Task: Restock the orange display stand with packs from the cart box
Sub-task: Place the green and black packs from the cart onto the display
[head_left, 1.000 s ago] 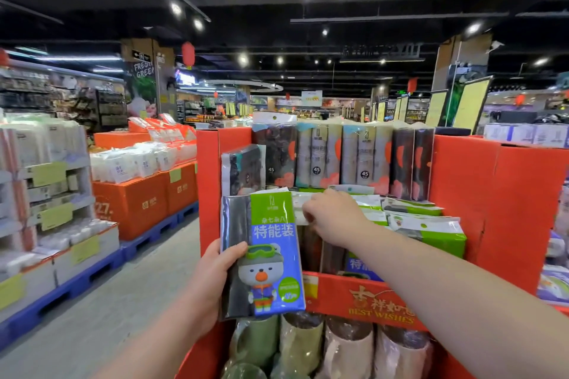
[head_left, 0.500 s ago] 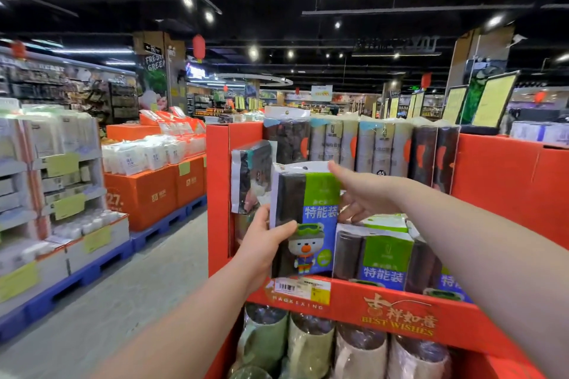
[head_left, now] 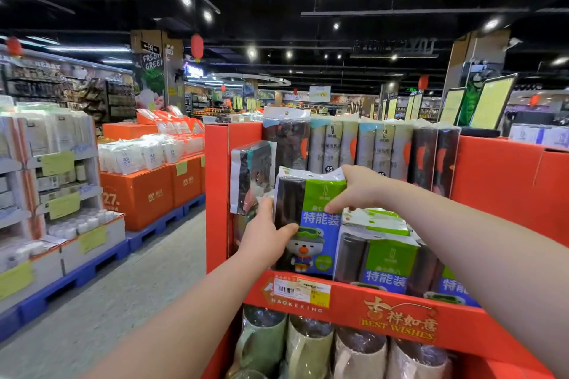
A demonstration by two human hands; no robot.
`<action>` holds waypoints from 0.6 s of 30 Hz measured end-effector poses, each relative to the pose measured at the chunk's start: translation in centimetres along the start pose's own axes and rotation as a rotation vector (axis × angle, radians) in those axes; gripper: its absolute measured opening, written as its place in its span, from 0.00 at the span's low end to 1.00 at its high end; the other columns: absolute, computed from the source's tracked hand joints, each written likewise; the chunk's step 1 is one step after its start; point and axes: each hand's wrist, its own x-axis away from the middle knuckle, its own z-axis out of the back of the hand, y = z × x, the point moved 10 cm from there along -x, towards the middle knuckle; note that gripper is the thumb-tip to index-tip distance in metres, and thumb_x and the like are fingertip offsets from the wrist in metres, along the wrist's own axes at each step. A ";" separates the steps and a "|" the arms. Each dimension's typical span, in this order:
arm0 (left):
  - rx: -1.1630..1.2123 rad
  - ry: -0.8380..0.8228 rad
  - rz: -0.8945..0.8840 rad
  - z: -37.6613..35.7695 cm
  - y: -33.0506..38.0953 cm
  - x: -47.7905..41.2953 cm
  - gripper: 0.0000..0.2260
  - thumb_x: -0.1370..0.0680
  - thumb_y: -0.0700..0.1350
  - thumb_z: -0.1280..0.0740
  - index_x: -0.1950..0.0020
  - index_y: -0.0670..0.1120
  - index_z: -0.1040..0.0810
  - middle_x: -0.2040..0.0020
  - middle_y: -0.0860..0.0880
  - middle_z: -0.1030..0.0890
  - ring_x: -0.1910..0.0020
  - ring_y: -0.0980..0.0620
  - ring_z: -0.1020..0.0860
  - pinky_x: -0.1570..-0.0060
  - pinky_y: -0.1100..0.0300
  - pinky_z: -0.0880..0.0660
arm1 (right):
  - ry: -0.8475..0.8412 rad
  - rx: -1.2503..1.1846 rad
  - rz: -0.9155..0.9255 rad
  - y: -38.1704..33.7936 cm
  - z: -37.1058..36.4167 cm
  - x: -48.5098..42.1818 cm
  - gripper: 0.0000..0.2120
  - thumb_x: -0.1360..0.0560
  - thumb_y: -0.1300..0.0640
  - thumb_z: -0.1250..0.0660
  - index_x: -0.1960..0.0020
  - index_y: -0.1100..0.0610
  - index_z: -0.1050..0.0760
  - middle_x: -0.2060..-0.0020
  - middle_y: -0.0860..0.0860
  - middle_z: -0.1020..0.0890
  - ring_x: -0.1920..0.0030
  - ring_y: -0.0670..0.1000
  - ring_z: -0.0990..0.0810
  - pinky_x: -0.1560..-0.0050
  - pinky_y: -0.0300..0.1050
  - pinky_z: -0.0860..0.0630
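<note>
While both hands grasp it, a blue-and-green pack (head_left: pixel 320 221) with a cartoon bear on its front stands upright at the left end of the middle shelf of the orange display stand (head_left: pixel 498 181). The left hand (head_left: pixel 264 234) grips the pack's left edge, thumb across the front. The right hand (head_left: pixel 357 191) curls over its top right corner, pinching the green part of the wrapper. The pack's bottom edge sits behind the shelf's front lip (head_left: pixel 354 295), which carries a price label (head_left: pixel 303 289) and the words "Best Wishes". Just beside it on the right stand matching packs (head_left: pixel 385 261). A row of tall rolled packs (head_left: pixel 369 148) fills the level above, and plastic-wrapped mugs (head_left: pixel 308 344) sit on the level below. Another dark pack (head_left: pixel 252 175) shows at the stand's left side, just above the left hand.
</note>
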 end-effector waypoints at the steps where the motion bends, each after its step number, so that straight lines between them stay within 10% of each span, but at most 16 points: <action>1: -0.010 0.008 -0.004 0.1 0.0 -0.1 0.19 0.23 0.47 0.32 0.35 0.52 0.34 0.44 0.48 0.21 0.49 0.49 0.23 0.48 0.53 0.24 | 0.016 0.022 0.001 -0.1 0.1 0.1 0.34 0.33 0.50 0.24 0.35 0.60 0.36 0.54 0.52 0.24 0.56 0.51 0.20 0.59 0.47 0.23; 8: -0.359 0.014 0.036 0.6 -0.1 -0.1 0.20 0.25 0.50 0.30 0.37 0.47 0.31 0.43 0.44 0.21 0.45 0.44 0.22 0.55 0.56 0.28 | 0.023 0.226 -0.065 -0.5 -1.3 0.6 0.29 0.32 0.47 0.25 0.40 0.62 0.31 0.57 0.53 0.21 0.56 0.53 0.23 0.58 0.44 0.26; 13: -0.455 -0.062 0.097 -0.5 -2.0 0.6 0.43 0.22 0.50 0.33 0.22 0.51 0.64 0.36 0.42 0.24 0.45 0.43 0.21 0.51 0.53 0.24 | -0.022 0.294 -0.068 0.0 -3.5 0.6 0.37 0.32 0.43 0.25 0.34 0.62 0.34 0.37 0.57 0.25 0.39 0.58 0.25 0.42 0.48 0.26; 18: -0.618 0.204 -0.243 2.1 3.3 1.5 0.38 0.23 0.56 0.34 0.21 0.53 0.54 0.28 0.47 0.36 0.29 0.47 0.35 0.37 0.52 0.31 | -0.207 0.291 0.022 2.0 -2.0 2.6 0.41 0.30 0.40 0.29 0.25 0.55 0.41 0.28 0.52 0.34 0.29 0.53 0.34 0.30 0.49 0.36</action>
